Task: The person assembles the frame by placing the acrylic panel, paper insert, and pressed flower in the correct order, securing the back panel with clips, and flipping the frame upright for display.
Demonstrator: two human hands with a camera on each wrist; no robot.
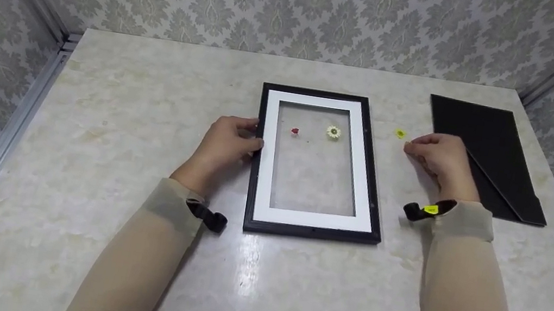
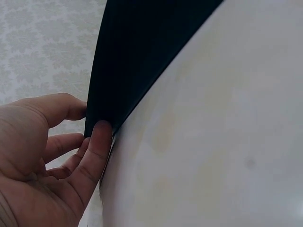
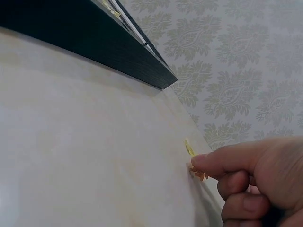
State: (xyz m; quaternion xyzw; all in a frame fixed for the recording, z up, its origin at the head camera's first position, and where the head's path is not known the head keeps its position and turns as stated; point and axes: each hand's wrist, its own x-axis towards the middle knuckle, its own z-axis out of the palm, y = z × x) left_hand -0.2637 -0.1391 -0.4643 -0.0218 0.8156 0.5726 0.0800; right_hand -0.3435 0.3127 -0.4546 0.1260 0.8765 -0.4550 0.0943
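Observation:
A black picture frame (image 1: 311, 232) with a white mat (image 1: 311, 219) lies on the table. Inside its window are a small red flower (image 1: 295, 132) and a cream-white daisy-like flower (image 1: 333, 132). My left hand (image 1: 227, 140) grips the frame's left side, thumb and fingers on the black border (image 2: 128, 61). To the right of the frame, my right hand (image 1: 441, 158) pinches a small orange flower (image 3: 200, 175) between thumb and finger; its petals stick out below the fingertips. A yellow flower (image 1: 400, 134) lies on the table just beyond those fingertips.
A black backing board (image 1: 496, 155) with a folded-looking flap lies at the right, partly behind my right hand. The pale marbled table (image 1: 174, 69) ends at patterned wall panels (image 1: 298, 10) at the back and sides.

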